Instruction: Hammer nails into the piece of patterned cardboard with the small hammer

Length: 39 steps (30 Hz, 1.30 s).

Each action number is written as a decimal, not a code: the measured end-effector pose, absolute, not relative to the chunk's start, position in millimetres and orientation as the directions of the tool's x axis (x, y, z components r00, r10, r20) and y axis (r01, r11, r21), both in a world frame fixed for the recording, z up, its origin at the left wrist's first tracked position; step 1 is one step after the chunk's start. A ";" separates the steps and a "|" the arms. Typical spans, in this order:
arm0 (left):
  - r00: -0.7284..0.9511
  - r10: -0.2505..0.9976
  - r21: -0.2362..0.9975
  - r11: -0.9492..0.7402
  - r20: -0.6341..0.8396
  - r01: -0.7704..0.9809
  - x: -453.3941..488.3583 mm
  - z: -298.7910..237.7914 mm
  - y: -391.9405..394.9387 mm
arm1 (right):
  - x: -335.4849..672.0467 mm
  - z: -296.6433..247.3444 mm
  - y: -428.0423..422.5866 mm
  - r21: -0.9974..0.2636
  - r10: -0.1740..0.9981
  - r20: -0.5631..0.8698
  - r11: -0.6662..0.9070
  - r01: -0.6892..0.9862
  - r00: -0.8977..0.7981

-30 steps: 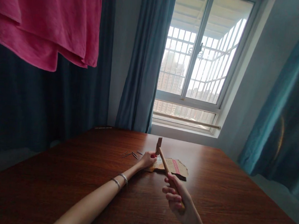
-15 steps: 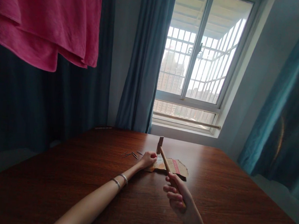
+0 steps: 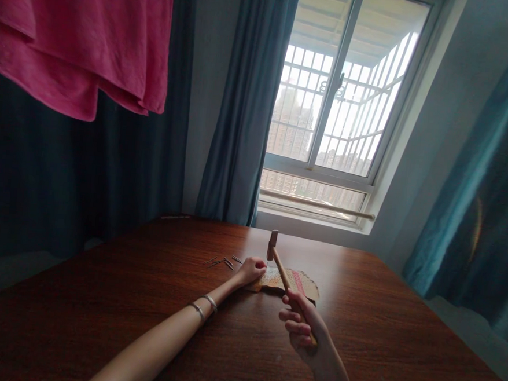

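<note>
My right hand (image 3: 303,324) is wrapped round the wooden handle of a hammer (image 3: 281,269). The hammer's head points up and away from me, just above the fingertips of my left hand (image 3: 251,270). Those fingers are pinched round a thin nail (image 3: 267,264), mostly hidden by the fingers and small in view. Beneath both lies a ragged piece of cardboard (image 3: 310,284) with a red stripe and speckled marks. Several loose nails (image 3: 227,263) lie on the table to the left of my left hand.
The brown wooden table (image 3: 142,299) stretches to the wall under a barred window (image 3: 325,102). Blue curtains (image 3: 247,97) hang on both sides. A pink cloth (image 3: 94,40) hangs at the upper left, above the table.
The hammer and my right hand have risen very slightly. My left hand stays in place at the cardboard.
</note>
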State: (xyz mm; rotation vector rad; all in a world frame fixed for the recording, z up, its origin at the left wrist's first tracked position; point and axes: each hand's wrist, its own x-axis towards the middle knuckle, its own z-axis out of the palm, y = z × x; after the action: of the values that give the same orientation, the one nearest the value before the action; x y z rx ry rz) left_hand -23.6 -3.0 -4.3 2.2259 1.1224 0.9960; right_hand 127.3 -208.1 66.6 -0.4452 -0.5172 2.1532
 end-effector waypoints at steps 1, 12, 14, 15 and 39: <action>0.410 0.818 0.657 -0.570 0.403 0.493 -23.8 -3.7 -3.4 | 127.2 66.8 -207.7 -0.510 0.812 -0.122 -0.545 -0.666 -0.571; 0.421 0.810 0.660 -0.581 0.409 0.477 -24.1 -1.2 -6.4 | 128.3 70.3 -205.3 -0.507 0.793 -0.094 -0.559 -0.656 -0.603; 0.421 0.809 0.673 -0.580 0.410 0.459 -24.4 -1.7 -6.7 | 127.6 70.3 -206.2 -0.515 0.799 -0.090 -0.549 -0.659 -0.595; 0.418 0.811 0.681 -0.576 0.408 0.453 -24.5 -1.8 -7.0 | 127.4 70.2 -206.4 -0.515 0.796 -0.091 -0.552 -0.656 -0.599; 0.406 0.811 0.643 -0.583 0.421 0.497 -23.5 1.3 -10.1 | 129.5 74.2 -201.0 -0.516 0.756 -0.081 -0.589 -0.622 -0.649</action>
State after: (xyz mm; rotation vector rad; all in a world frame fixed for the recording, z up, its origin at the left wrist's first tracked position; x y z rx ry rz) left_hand -23.5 -10.1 1.3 2.2491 1.1196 1.0161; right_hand 129.5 -201.0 74.2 -0.3740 -0.5780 2.2323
